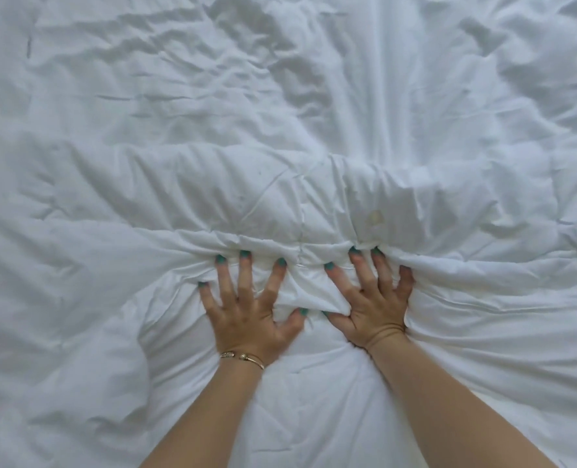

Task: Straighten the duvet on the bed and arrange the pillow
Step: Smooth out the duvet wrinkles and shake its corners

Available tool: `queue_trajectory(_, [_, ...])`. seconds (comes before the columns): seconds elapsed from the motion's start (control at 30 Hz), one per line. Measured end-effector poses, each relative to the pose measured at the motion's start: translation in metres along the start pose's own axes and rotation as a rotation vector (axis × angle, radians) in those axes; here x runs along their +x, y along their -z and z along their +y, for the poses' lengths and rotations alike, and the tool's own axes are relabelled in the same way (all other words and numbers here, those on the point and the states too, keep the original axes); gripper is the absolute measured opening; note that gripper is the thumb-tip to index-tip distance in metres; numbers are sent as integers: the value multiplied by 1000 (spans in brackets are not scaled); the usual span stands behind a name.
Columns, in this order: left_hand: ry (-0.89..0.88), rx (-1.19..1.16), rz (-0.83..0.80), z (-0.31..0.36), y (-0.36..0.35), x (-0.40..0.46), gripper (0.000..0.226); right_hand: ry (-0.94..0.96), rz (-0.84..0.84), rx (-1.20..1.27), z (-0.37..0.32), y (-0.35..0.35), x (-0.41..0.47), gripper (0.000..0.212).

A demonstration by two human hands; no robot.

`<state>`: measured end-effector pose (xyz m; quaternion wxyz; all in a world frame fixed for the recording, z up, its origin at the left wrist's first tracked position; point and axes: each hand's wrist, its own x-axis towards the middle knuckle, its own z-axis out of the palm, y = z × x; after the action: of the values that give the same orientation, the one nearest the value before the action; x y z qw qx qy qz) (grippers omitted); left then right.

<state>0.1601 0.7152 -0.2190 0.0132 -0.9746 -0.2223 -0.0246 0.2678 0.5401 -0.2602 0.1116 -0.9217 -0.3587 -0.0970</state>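
While the white duvet (280,130) fills the whole view, rumpled and creased from edge to edge, both hands press flat into it side by side, just apart. The left hand (246,312), a thin gold bracelet (243,358) at its wrist, lies with fingers spread and straight, grasping nothing. The right hand (370,309) is likewise splayed, fingers straight, palm down. Beyond the fingertips the duvet bunches into a puffy ridge, and a small fold of it rises between the two thumbs. A faint yellowish stain (375,217) sits on the ridge beyond the right hand.
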Motion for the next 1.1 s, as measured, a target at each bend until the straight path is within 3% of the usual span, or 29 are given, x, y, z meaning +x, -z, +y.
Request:
queue_trajectory(0.5, [-36, -3, 87, -5, -15, -7, 72, 22, 39, 58, -1, 6, 2, 67])
queue_trajectory(0.6, [-34, 18, 63, -9, -10, -8, 70, -42, -98, 116, -7, 22, 3, 68])
queue_trajectory(0.7, [-14, 64, -19, -6, 11, -9, 66, -80, -424, 262, -9, 66, 13, 69])
queue_trajectory(0.77, [155, -16, -90, 5, 35, -6, 61, -34, -598, 512, 11, 114, 17, 60])
queue_trajectory(0.83, [340, -190, -33, 29, 66, -4, 48, 19, -473, 708, 50, 173, 10, 56])
queue_trajectory(0.9, [270, -320, 155, 73, 91, -3, 40, 32, -232, 575, 104, 216, -7, 55])
queue_trajectory(0.97, [82, -475, 177, 133, 111, 0, 37, -7, -222, 275, 167, 236, -19, 47])
queue_trajectory(1.03, [-111, -547, -44, 197, 120, 6, 43, -123, -510, 0, 225, 238, -29, 53])
queue_trajectory(1.1, [-205, -421, -315, 245, 118, 7, 70, -160, -761, -116, 265, 233, -39, 77])
